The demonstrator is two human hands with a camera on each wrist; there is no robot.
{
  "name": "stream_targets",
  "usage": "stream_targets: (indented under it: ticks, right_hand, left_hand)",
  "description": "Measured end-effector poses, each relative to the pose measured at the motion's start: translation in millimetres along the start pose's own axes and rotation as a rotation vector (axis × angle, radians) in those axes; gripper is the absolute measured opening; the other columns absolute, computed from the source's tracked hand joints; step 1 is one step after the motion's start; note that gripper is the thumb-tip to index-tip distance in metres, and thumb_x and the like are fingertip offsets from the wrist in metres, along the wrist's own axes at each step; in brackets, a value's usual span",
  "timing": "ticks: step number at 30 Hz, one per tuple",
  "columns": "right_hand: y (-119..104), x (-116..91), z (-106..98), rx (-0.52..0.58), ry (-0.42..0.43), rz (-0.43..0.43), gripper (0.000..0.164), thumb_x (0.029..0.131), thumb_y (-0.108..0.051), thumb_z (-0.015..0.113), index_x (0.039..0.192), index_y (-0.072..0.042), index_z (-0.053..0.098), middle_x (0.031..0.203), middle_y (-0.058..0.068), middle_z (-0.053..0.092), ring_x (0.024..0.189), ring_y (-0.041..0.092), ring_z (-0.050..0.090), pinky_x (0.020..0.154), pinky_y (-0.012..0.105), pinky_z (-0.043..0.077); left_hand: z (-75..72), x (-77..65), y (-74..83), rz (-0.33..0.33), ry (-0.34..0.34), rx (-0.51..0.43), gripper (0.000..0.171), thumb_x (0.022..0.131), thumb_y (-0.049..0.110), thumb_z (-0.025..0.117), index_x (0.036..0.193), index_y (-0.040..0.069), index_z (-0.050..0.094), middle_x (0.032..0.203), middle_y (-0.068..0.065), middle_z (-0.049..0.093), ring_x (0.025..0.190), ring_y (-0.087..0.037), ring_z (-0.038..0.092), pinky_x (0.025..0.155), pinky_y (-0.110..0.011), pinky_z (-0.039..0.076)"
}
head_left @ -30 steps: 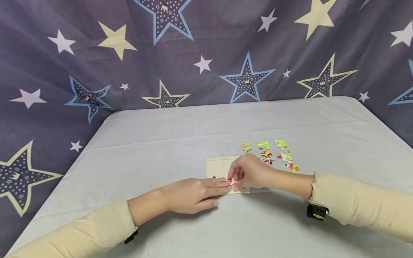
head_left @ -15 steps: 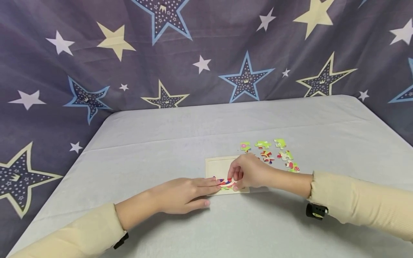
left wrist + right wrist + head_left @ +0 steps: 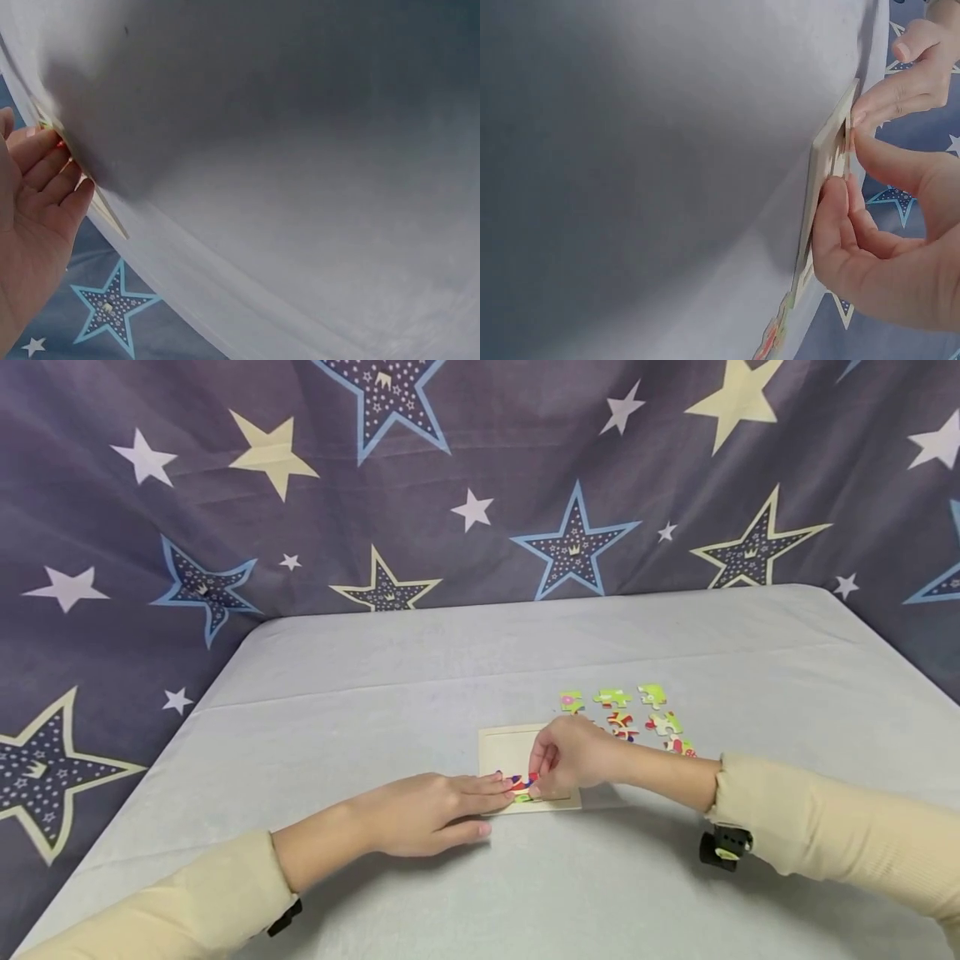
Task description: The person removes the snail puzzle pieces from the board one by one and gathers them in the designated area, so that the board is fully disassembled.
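A pale puzzle tray (image 3: 517,737) lies on the table, with red, blue and green jigsaw pieces (image 3: 519,783) in its near part. My left hand (image 3: 438,814) rests straight fingers on the tray's left part and the pieces there; in the left wrist view this hand (image 3: 41,187) covers much of the tray. My right hand (image 3: 577,758) has thumb and fingers bent at the right end of those pieces, pinching a jigsaw piece (image 3: 534,777) mostly hidden by its fingertips. Seen from the right wrist, the right hand (image 3: 889,240) reaches onto the tray (image 3: 826,150).
Behind and right of the tray, several loose jigsaw pieces (image 3: 651,695) lie in rough rows, some hidden by the right hand. A pale cloth covers the table (image 3: 360,693). A dark star-patterned curtain (image 3: 480,460) hangs behind it.
My left hand has slid left, uncovering pieces in the tray's near part. My right fingertips have shifted slightly left along these pieces, staying low at the tray.
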State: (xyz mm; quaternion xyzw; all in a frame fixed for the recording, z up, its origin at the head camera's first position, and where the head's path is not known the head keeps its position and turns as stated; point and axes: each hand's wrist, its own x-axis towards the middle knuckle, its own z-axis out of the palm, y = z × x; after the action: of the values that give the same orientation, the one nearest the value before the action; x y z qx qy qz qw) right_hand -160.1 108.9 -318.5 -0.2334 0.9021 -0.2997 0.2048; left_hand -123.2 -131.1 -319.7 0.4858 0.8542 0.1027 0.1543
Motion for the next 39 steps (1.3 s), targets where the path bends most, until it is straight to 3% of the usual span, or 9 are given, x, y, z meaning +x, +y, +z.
stream_targets:
  ticks: [7, 11, 15, 22, 28, 36, 39]
  right_hand:
    - [-1, 2, 3, 0.212, -0.007, 0.176, 0.009, 0.077, -0.013, 0.080, 0.083, -0.009, 0.074, 0.070, 0.001, 0.072, 0.058, 0.006, 0.064, 0.061, 0.019, 0.049]
    - [1, 3, 5, 0.287, 0.006, 0.229, 0.010, 0.077, -0.009, 0.078, 0.086, -0.010, 0.076, 0.075, 0.000, 0.074, 0.061, 0.006, 0.066, 0.066, 0.019, 0.053]
    - [3, 1, 7, 0.321, 0.023, 0.247, 0.011, 0.076, -0.007, 0.078, 0.086, -0.010, 0.077, 0.074, 0.000, 0.074, 0.062, 0.007, 0.066, 0.064, 0.018, 0.052]
    - [6, -2, 3, 0.325, 0.027, 0.240, 0.010, 0.076, -0.007, 0.079, 0.085, -0.008, 0.077, 0.071, 0.000, 0.074, 0.060, 0.007, 0.066, 0.061, 0.019, 0.052]
    - [17, -6, -16, 0.414, 0.013, 0.226, 0.014, 0.080, -0.002, 0.074, 0.094, 0.002, 0.073, 0.078, 0.007, 0.074, 0.061, 0.011, 0.070, 0.068, 0.029, 0.061]
    - [34, -20, -39, 0.415, 0.054, 0.241, 0.021, 0.079, -0.004, 0.076, 0.098, 0.005, 0.072, 0.078, 0.005, 0.074, 0.064, 0.012, 0.070, 0.072, 0.034, 0.061]
    - [39, -27, -46, 0.428, 0.070, 0.241, 0.024, 0.080, -0.004, 0.075, 0.100, 0.007, 0.071, 0.086, 0.007, 0.075, 0.066, 0.011, 0.070, 0.074, 0.035, 0.061]
  left_hand:
    - [1.1, -0.6, -1.4, 0.000, -0.005, 0.003, 0.048, 0.103, 0.037, 0.041, 0.147, 0.019, 0.040, 0.154, 0.004, 0.037, 0.145, -0.009, 0.031, 0.116, -0.035, 0.036]
    - [5.5, -3.6, -4.2, 0.014, 0.023, 0.029, 0.049, 0.103, 0.038, 0.042, 0.148, 0.021, 0.038, 0.155, 0.004, 0.035, 0.146, -0.010, 0.031, 0.116, -0.036, 0.037]
    - [8.5, -3.5, -6.1, 0.036, 0.051, 0.049, 0.049, 0.102, 0.038, 0.042, 0.148, 0.019, 0.039, 0.155, 0.003, 0.037, 0.145, -0.011, 0.033, 0.116, -0.035, 0.037]
    - [7.7, -0.6, -3.4, 0.032, 0.029, 0.046, 0.051, 0.102, 0.039, 0.042, 0.148, 0.016, 0.039, 0.154, 0.001, 0.037, 0.145, -0.013, 0.033, 0.118, -0.036, 0.034]
    - [5.5, 0.1, -2.4, 0.032, 0.017, 0.057, 0.052, 0.102, 0.039, 0.042, 0.147, 0.013, 0.040, 0.154, -0.001, 0.037, 0.145, -0.014, 0.033, 0.119, -0.035, 0.031]
    - [5.5, -1.4, -2.5, 0.029, 0.020, 0.065, 0.052, 0.102, 0.040, 0.042, 0.147, 0.013, 0.040, 0.155, -0.002, 0.037, 0.145, -0.014, 0.034, 0.119, -0.034, 0.031]
    - [5.6, -1.6, -2.4, 0.033, 0.021, 0.073, 0.052, 0.102, 0.039, 0.042, 0.147, 0.013, 0.040, 0.154, -0.002, 0.037, 0.145, -0.013, 0.033, 0.119, -0.034, 0.031]
